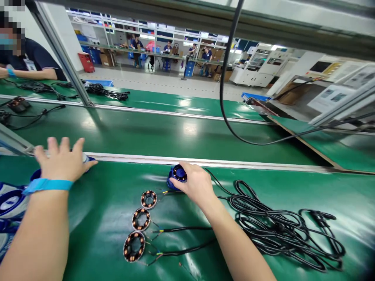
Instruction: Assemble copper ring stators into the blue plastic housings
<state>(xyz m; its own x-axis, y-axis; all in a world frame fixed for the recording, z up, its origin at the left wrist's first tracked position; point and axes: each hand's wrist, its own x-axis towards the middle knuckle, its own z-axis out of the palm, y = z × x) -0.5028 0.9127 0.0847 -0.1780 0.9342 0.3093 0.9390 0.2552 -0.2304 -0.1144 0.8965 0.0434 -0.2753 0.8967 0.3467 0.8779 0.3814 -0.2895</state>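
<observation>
My right hand (195, 182) is closed around a blue round housing (175, 176) with a copper-wound stator seated in it, near the far edge of the green bench (99, 218). Three more wound stators (140, 219) lie in a diagonal row just left of my forearm, each with a black cable. My left hand (61, 160), with a blue wristband, rests over another blue housing (35, 174) and a pale part at the bench's metal rail; its fingers are stretched out over it.
A tangle of black cables (281, 226) lies to the right. Blue and white parts (10, 203) sit at the left edge. Beyond the rail runs a green conveyor (164, 134). A hanging black cable (225, 78) drops ahead. A co-worker's arm (29, 72) rests far left.
</observation>
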